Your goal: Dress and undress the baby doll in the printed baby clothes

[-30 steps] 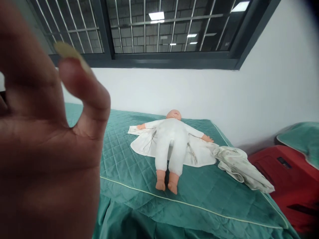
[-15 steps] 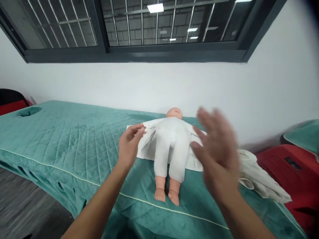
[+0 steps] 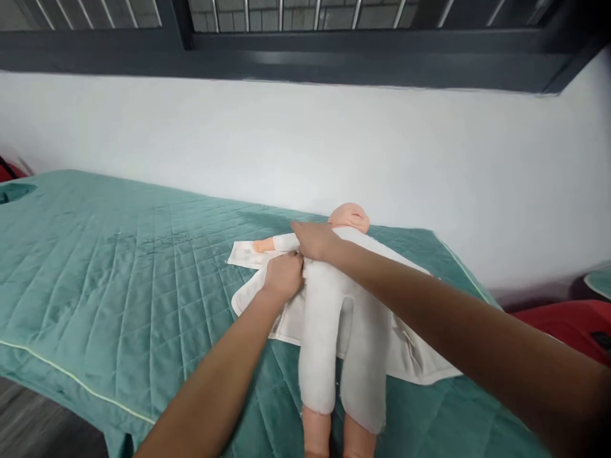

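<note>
A baby doll with a white cloth body lies on its back on a spread white baby shirt. Its head points towards the wall, its bare legs towards me. My left hand is closed in a fist on the shirt's cloth beside the doll's waist. My right hand reaches across the doll's chest and wraps over its upper arm near the shoulder; the fingertips are hidden. Past them, the doll's hand rests on a shirt sleeve. My right forearm covers the doll's other arm.
A green quilted cover lies over the bed, with a face hole at the far left. Behind it stands a white wall below a dark-framed window. Something red is at the right edge.
My right hand has swung left across the doll onto its arm. The left hand has moved right and closed on the shirt. The view has tilted down and come closer.
</note>
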`<control>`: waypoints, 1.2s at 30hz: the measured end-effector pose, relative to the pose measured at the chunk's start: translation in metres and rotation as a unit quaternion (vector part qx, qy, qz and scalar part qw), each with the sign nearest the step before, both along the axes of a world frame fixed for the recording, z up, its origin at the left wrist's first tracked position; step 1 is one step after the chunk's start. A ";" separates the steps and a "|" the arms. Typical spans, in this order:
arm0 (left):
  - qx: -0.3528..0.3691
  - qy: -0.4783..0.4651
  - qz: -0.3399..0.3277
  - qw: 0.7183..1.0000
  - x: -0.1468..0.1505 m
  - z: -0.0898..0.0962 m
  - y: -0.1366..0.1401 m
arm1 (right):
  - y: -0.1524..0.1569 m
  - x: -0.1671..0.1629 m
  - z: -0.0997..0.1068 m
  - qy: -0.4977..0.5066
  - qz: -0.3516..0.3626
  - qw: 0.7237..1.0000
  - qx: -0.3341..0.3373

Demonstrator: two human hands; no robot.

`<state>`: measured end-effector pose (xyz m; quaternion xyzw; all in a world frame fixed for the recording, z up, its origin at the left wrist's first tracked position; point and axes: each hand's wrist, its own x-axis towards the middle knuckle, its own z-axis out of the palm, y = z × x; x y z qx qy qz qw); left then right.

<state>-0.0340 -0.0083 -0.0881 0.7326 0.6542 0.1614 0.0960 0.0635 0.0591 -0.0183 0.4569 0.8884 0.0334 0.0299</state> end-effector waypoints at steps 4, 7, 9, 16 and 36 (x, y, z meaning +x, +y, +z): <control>0.021 0.014 -0.019 1.000 -0.003 -0.005 -0.001 | 0.016 -0.011 -0.010 -0.032 0.013 0.999 -0.032; 0.050 0.005 0.019 0.999 -0.004 -0.007 0.000 | 0.020 -0.007 -0.008 -0.037 0.021 0.998 -0.035; 0.061 -0.011 0.064 0.996 -0.006 -0.009 0.000 | 0.021 -0.001 -0.003 -0.033 0.024 0.999 -0.036; 0.055 -0.178 0.127 0.974 -0.025 -0.015 0.006 | 0.005 0.020 0.018 -0.014 0.031 0.997 -0.066; 0.063 -0.535 0.152 0.828 -0.054 -0.016 0.009 | -0.010 0.058 -0.003 0.078 0.046 0.994 -0.068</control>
